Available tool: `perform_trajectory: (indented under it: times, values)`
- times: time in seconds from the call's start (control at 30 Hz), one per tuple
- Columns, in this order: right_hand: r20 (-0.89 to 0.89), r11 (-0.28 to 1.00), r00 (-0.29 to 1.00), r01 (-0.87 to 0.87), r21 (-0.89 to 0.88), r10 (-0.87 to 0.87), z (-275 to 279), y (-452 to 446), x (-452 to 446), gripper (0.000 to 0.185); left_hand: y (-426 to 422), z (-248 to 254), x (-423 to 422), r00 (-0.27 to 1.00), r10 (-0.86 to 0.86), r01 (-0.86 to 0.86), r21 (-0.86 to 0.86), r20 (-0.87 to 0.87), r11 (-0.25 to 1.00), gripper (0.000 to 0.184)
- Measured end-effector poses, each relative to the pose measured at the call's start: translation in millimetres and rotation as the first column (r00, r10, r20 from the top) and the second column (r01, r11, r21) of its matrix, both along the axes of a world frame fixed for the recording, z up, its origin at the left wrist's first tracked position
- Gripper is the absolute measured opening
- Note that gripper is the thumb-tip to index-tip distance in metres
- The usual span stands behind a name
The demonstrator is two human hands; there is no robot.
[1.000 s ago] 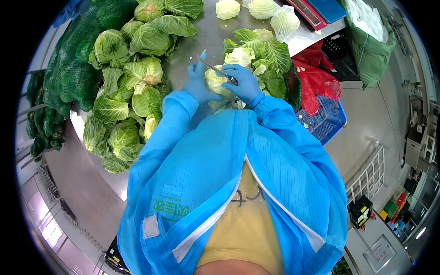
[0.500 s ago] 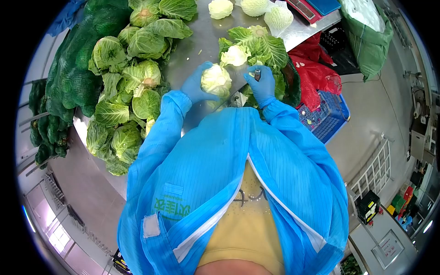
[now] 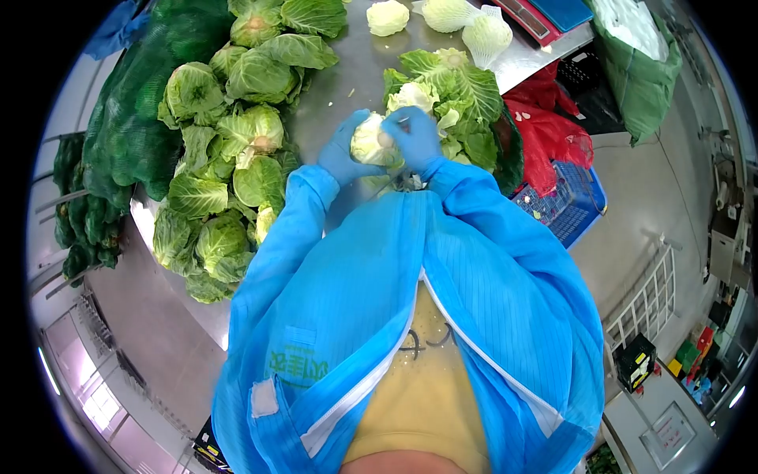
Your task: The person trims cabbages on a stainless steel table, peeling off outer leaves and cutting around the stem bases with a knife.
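A pale, trimmed cabbage (image 3: 369, 142) sits near the table's front edge, close to my body. Cupped round its left side is my left hand (image 3: 344, 152), in a blue glove. My right hand (image 3: 417, 136), also gloved, is closed at the cabbage's upper right, with a knife handle partly visible in its fingers; the blade is hard to make out. Just beyond my right hand, loose green leaves (image 3: 466, 91) are piled with a pale cabbage piece (image 3: 413, 96) among them.
Untrimmed cabbages (image 3: 257, 130) are heaped at the left, beside green net sacks (image 3: 134, 103). A bare cabbage (image 3: 388, 17) and net-wrapped ones (image 3: 486, 35) lie at the back. Right of the table are a red bag (image 3: 545, 134) and blue crate (image 3: 580, 207).
My right hand has moved left from beside the leaves back to the cabbage, with the knife. My left hand stays round the cabbage.
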State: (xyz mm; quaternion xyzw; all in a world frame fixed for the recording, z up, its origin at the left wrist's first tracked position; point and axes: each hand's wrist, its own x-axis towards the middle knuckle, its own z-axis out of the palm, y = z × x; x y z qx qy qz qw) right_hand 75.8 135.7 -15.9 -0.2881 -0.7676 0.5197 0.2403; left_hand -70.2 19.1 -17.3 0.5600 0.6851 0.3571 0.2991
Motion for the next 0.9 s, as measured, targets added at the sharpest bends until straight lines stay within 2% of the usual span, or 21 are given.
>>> perform_trajectory:
  times: [0.07, 0.1, 0.13, 0.2, 0.23, 0.27, 0.33, 0.43, 0.6, 0.67, 0.7, 0.73, 0.77, 0.8, 0.83, 0.87, 0.9]
  values:
    - [0.163, 0.980, 0.969, 0.192, -0.041, -0.183, 0, 14, 9, 0.030, -3, -8, 1, 0.987, 0.070, -0.074, 0.022, 0.147, 0.997, 0.109]
    - [0.039, 0.982, 0.989, 0.149, -0.117, -0.145, 4, 14, 10, 0.037, -4, -7, 1, 0.986, 0.073, -0.076, 0.020, 0.148, 0.997, 0.109]
    - [0.040, 0.982, 0.989, 0.148, -0.119, -0.144, 10, 13, 10, 0.037, -4, -6, 1, 0.988, 0.077, -0.082, 0.025, 0.134, 0.996, 0.108]
    - [0.017, 0.998, 0.997, -0.069, 0.000, 0.069, 26, 11, 10, 0.044, -4, -10, 1, 0.989, 0.081, -0.086, 0.029, 0.123, 0.996, 0.108]
    - [0.039, 0.984, 0.990, -0.142, 0.105, 0.138, 21, 10, 8, 0.051, -3, -16, -1, 0.981, 0.081, -0.084, 0.008, 0.177, 0.996, 0.107]
    - [0.040, 0.984, 0.990, -0.141, 0.107, 0.138, 15, 11, 7, 0.051, -3, -21, -2, 0.970, 0.082, -0.082, -0.013, 0.230, 0.997, 0.106]
    - [0.160, 0.973, 0.974, -0.183, 0.142, 0.159, 11, 9, 3, 0.053, -1, -5, 1, 0.965, 0.083, -0.075, -0.039, 0.249, 0.996, 0.104]
    - [0.222, 0.962, 0.955, -0.231, 0.145, 0.196, 18, 11, 3, 0.051, 0, -3, 2, 0.955, 0.082, -0.066, -0.066, 0.285, 0.996, 0.101]
    - [0.222, 0.938, 0.955, -0.249, 0.241, 0.197, 22, 13, 0, 0.047, 1, -11, -1, 0.966, 0.073, -0.059, -0.064, 0.246, 0.996, 0.103]
    - [0.205, 0.931, 0.955, -0.264, 0.252, 0.216, 19, 17, -2, 0.046, 1, -18, -2, 0.952, 0.032, -0.019, -0.044, 0.304, 0.999, 0.105]
    - [0.263, 0.912, 0.927, -0.332, 0.243, 0.268, 18, 20, -4, 0.046, 3, -11, -1, 0.953, 0.026, -0.014, -0.043, 0.301, 0.999, 0.105]
    - [0.321, 0.889, 0.893, -0.397, 0.229, 0.317, 17, 21, -5, 0.046, 5, 3, 3, 0.906, 0.075, -0.035, -0.103, 0.416, 0.994, 0.106]
    - [0.320, 0.891, 0.895, -0.391, 0.232, 0.310, 13, 17, -1, 0.046, 5, 11, 6, 0.844, 0.128, -0.048, -0.164, 0.522, 0.985, 0.107]
    - [0.158, 0.970, 0.967, -0.220, 0.105, 0.202, 7, 9, 4, 0.045, 4, 10, 7, 0.845, 0.122, -0.044, -0.159, 0.520, 0.986, 0.107]
    - [0.011, 0.997, 0.998, -0.061, -0.052, 0.062, 4, 3, 8, 0.045, 1, 7, 6, 0.898, 0.094, -0.067, -0.080, 0.429, 0.995, 0.107]
    - [0.011, 0.997, 0.998, -0.063, -0.051, 0.064, 3, 1, 12, 0.045, -2, 3, 7, 0.940, 0.078, -0.083, 0.000, 0.332, 0.997, 0.108]
    - [0.035, 0.998, 0.998, 0.046, -0.037, -0.044, 3, 2, 19, 0.045, -4, -1, 7, 0.940, 0.084, -0.089, -0.001, 0.332, 0.996, 0.108]
